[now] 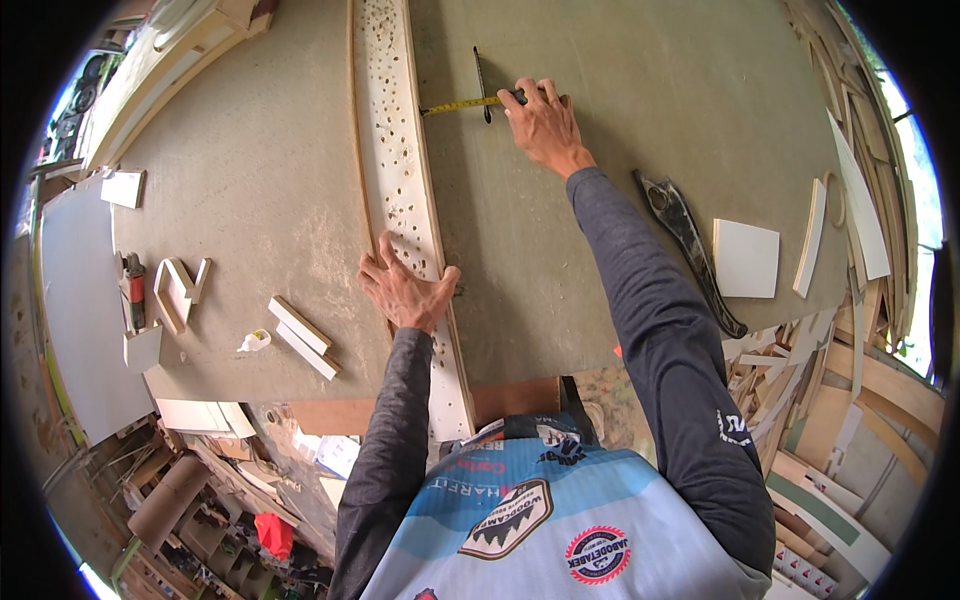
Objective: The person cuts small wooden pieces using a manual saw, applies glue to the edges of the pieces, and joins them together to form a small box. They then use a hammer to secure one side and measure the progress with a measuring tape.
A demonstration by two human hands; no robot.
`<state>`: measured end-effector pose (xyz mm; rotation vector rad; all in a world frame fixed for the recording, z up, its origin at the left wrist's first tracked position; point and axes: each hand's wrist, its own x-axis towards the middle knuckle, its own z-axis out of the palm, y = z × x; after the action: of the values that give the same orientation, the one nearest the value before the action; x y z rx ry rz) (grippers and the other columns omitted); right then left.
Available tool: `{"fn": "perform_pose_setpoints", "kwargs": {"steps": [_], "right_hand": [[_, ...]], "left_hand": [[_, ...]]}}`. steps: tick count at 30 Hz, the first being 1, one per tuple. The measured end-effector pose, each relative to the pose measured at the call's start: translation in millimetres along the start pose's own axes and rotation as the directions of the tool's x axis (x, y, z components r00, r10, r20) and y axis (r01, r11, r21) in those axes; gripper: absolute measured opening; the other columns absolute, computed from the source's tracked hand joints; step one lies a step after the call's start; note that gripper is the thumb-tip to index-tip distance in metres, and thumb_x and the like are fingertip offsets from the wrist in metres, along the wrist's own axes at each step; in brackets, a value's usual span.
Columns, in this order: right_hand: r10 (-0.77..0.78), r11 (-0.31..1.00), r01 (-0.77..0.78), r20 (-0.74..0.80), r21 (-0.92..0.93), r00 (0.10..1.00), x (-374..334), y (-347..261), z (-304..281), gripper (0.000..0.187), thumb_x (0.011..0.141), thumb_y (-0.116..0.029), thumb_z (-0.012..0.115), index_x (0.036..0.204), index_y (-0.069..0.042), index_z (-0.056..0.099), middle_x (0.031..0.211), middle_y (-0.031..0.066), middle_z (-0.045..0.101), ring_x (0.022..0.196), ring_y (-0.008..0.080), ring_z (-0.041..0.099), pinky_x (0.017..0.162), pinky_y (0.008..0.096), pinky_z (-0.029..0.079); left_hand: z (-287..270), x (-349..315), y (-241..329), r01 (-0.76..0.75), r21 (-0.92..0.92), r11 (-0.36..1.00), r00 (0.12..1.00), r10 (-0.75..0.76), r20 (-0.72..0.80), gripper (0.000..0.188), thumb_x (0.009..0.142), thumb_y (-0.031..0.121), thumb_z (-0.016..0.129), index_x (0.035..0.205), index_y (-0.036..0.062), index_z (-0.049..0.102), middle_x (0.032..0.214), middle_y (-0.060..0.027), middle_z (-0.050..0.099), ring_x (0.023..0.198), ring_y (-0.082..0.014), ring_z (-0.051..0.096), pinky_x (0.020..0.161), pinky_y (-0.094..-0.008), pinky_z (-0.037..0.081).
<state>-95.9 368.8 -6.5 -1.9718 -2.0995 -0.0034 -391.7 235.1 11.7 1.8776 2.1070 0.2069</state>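
A long white board [395,170] peppered with small dark holes lies lengthwise across the worktable [520,240]. My left hand [408,288] grips it near its close end, with fingers over the left edge and thumb at the right edge. Farther out, my right hand [545,125] is closed around a tape measure, its case mostly hidden under the fingers. The yellow tape [460,104] runs left from it to the board's right edge. It crosses a narrow dark slot with a thin blade [482,85] in the tabletop, just left of my right hand.
To the right lie a dark curved handle-like piece [685,240], a white panel offcut [746,258] and curved strips [811,238]. On the left are wood offcuts [303,338], a small white bottle [255,341] and a red-and-black power tool [133,290]. Scrap wood [790,350] is piled beyond the table's right edge.
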Motion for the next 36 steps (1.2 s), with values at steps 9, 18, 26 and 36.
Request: {"fn": "perform_pose_setpoints", "kwargs": {"steps": [9,18,26,36], "right_hand": [[0.013,1.0,-0.011,-0.068,0.028,0.998,-4.8,-4.0,-4.8,0.037,0.094,-0.016,0.062,0.131,-0.015,0.063,0.125,0.0097,0.056,0.12,0.0338,0.051,0.091,0.0556,0.05],[-0.14,0.869,0.318,-0.427,0.38,0.893,-16.1,-147.7,-31.1,0.054,0.087,-0.007,0.064,0.138,0.005,0.051,0.123,0.0175,0.053,0.118,0.034,0.049,0.1,0.0523,0.043],[-0.612,0.791,0.565,0.27,0.235,0.744,-25.8,-334.9,43.1,0.051,0.091,-0.022,0.07,0.134,-0.001,0.056,0.139,0.0189,0.05,0.132,0.0357,0.048,0.106,0.0524,0.046],[0.248,0.935,-0.148,-0.296,0.323,0.922,-173.7,-147.0,-43.5,0.044,0.094,-0.026,0.065,0.131,-0.003,0.059,0.127,0.0189,0.06,0.124,0.039,0.052,0.107,0.054,0.035]], "left_hand": [[-4.5,-3.3,3.7,-0.016,0.009,1.0,1.0,0.016,0.0,0.11,0.06,0.045,0.083,0.151,0.0139,0.031,0.141,-0.0279,0.034,0.136,-0.0462,0.032,0.113,-0.0603,0.029],[1.5,-3.2,5.2,-0.03,0.05,0.998,0.999,0.032,-0.035,0.106,0.065,0.05,0.08,0.151,0.0119,0.033,0.14,-0.0244,0.037,0.132,-0.0432,0.035,0.111,-0.0593,0.031],[64.7,-0.6,-25.7,-0.057,-0.402,0.914,0.998,0.041,-0.049,0.123,0.081,0.074,0.064,0.167,0.0116,0.0,0.172,-0.0211,0.009,0.159,-0.0383,0.003,0.126,-0.0583,0.006],[17.6,-1.4,-16.5,-0.111,-0.018,0.994,0.988,0.108,-0.109,0.079,0.095,0.056,0.058,0.155,0.0093,0.036,0.147,-0.0231,0.044,0.131,-0.0403,0.045,0.108,-0.0568,0.035]]}}
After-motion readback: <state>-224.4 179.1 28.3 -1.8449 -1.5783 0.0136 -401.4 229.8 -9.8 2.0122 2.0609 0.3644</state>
